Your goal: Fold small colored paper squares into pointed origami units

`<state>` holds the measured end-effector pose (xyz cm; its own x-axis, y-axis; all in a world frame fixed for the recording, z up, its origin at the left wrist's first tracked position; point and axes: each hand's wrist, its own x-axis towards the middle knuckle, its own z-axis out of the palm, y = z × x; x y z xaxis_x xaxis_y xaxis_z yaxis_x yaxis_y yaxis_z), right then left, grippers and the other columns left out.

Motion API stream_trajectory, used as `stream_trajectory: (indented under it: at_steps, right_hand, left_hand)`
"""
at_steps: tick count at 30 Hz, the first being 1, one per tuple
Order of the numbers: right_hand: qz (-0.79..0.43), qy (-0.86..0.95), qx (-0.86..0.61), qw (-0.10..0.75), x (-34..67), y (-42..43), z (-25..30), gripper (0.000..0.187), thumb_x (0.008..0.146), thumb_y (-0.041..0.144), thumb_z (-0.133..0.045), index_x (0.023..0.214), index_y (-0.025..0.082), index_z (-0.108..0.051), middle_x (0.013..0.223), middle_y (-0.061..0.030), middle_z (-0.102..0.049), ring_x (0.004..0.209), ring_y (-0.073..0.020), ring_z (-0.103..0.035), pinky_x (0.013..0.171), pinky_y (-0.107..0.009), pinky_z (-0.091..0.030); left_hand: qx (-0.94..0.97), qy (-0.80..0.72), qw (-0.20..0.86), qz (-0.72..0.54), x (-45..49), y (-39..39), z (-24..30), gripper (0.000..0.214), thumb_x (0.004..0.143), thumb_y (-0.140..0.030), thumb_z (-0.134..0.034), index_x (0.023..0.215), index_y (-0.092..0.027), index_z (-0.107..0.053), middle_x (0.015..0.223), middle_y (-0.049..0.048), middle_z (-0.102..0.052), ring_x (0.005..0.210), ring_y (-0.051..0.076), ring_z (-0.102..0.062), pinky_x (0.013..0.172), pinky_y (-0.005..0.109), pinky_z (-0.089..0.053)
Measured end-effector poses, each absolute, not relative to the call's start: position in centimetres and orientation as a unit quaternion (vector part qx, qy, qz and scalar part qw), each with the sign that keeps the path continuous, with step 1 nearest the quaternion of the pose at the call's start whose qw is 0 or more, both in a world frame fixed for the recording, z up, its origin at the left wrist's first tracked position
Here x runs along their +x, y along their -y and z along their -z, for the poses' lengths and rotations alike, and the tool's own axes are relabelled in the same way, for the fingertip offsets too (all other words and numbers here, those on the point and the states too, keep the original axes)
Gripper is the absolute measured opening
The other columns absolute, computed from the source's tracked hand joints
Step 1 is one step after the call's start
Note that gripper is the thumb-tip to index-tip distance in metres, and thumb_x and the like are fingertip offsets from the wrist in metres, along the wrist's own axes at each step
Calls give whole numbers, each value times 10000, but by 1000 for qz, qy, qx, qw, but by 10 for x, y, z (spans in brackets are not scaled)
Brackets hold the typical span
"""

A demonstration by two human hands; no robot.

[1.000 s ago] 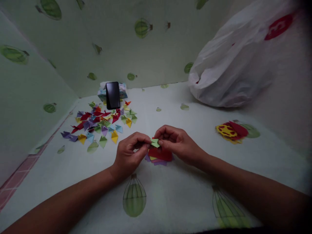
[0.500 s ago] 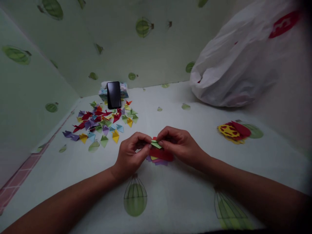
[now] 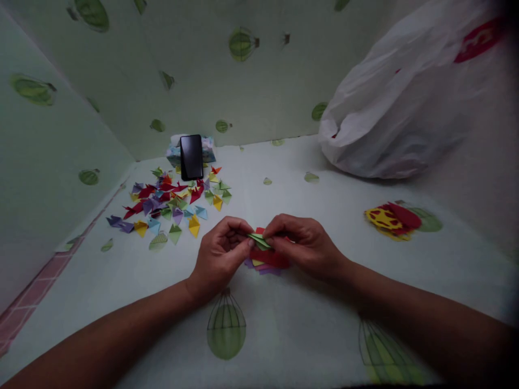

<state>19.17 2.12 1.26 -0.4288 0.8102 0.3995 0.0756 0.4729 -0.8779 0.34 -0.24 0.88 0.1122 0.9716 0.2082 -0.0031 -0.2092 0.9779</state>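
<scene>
Left hand (image 3: 219,256) and right hand (image 3: 310,246) each pinch one end of the folded green paper (image 3: 260,241), positioned above the paper stack (image 3: 272,259). Folded shapes (image 3: 151,205) lie left, nearest ones just short of the left hand. White surface (image 3: 279,335) extends between right hand and yellow-red cutouts (image 3: 383,218), well apart; pink tile edging (image 3: 39,292) borders left; white bag (image 3: 377,124) occupies far right.

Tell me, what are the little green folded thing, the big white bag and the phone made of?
Green piece: matte paper, it seems, from its thin, flat folded layers.
White bag: probably thin plastic, since it looks soft, wrinkled and a bit see-through.
Phone: its front is dark and smooth, likely glass, with a pale sheen; its back is hidden, so I can't tell.
</scene>
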Motion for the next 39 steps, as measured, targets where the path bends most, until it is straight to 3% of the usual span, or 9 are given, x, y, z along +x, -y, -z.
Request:
stream_trajectory:
  at_steps: [10,16,21,28,34,39]
  right_hand:
    - [-369,769,-281,440,194,-21,-12,142,818,83,-549,791,171,-657,721,-7,-658,633,-106,-585,593,-228,-448]
    - [-340,787,-271,438,193,-21,-11,170,799,58,-520,794,174,-644,718,-5,-643,626,-103,-573,592,-228,-440]
    - [-331,800,-269,422,194,-21,-14,175,816,69,-500,841,175,-637,766,-19,-648,670,-120,-582,613,-243,-437]
    - [-415,764,-313,382,195,-20,-15,177,908,243,-545,775,153,-618,675,3,-587,599,-102,-496,566,-237,-382]
    - [-541,680,-344,355,192,-22,-15,199,876,328,-615,780,154,-602,644,17,-553,569,-96,-467,517,-219,-364]
    - [-563,671,-337,346,191,-23,-14,276,858,404,-652,755,154,-598,606,24,-533,540,-89,-434,482,-209,-335]
  left_hand:
    - [591,-450,448,-497,4,2,-14,61,732,-133,-696,779,-152,-663,729,11,-691,654,109,-665,621,199,-571]
    - [613,-442,442,-483,2,1,-11,82,778,-160,-677,855,-158,-650,722,7,-674,635,104,-655,598,192,-557]
    - [670,-432,374,-473,2,3,-11,70,803,-136,-650,866,-163,-634,770,15,-685,671,114,-671,649,216,-583]
    - [756,-396,268,-448,0,4,-4,186,845,-82,-607,995,-190,-583,903,18,-675,767,108,-685,728,221,-589]
    - [780,-381,258,-425,0,5,-2,233,859,-78,-590,1051,-209,-570,982,28,-693,820,127,-700,767,256,-597]
    - [776,-375,267,-431,-1,6,0,250,866,-79,-597,1070,-216,-552,981,26,-679,814,119,-696,764,252,-601]
